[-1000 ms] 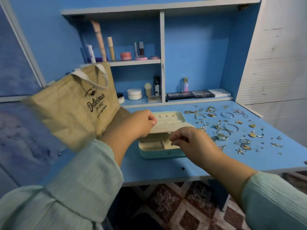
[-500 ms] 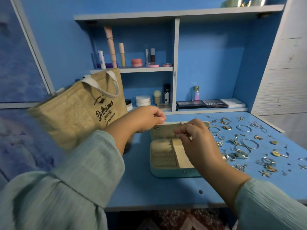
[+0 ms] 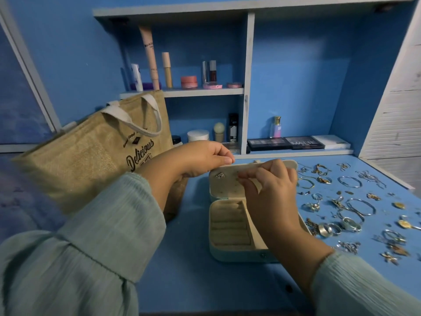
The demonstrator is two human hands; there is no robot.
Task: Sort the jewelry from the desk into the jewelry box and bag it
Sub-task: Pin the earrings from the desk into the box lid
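Note:
A pale green jewelry box (image 3: 230, 253) with cream lining stands open in the middle of the blue desk (image 3: 189, 277). Its lid (image 3: 224, 189) is upright, and a small silver earring (image 3: 219, 176) is pinned at the lid's top left. My left hand (image 3: 200, 159) pinches the lid's upper left edge. My right hand (image 3: 271, 190) pinches something tiny against the inside of the lid; I cannot make out the piece. Rings, hoops and earrings (image 3: 348, 208) lie scattered to the right of the box. A jute tote bag (image 3: 91, 153) printed "Delicious" stands at the left.
Shelves behind the desk hold cosmetics: tubes and jars (image 3: 168, 71) on the upper shelf, eyeshadow palettes (image 3: 286, 143) and a small perfume bottle (image 3: 276, 127) lower down. A white panelled wall (image 3: 401, 110) closes the right side. The desk's front edge runs near my sleeves.
The lid has been raised from half-open to upright. My right hand rose from the box's base to the lid's inner face. The camera moved closer and lower.

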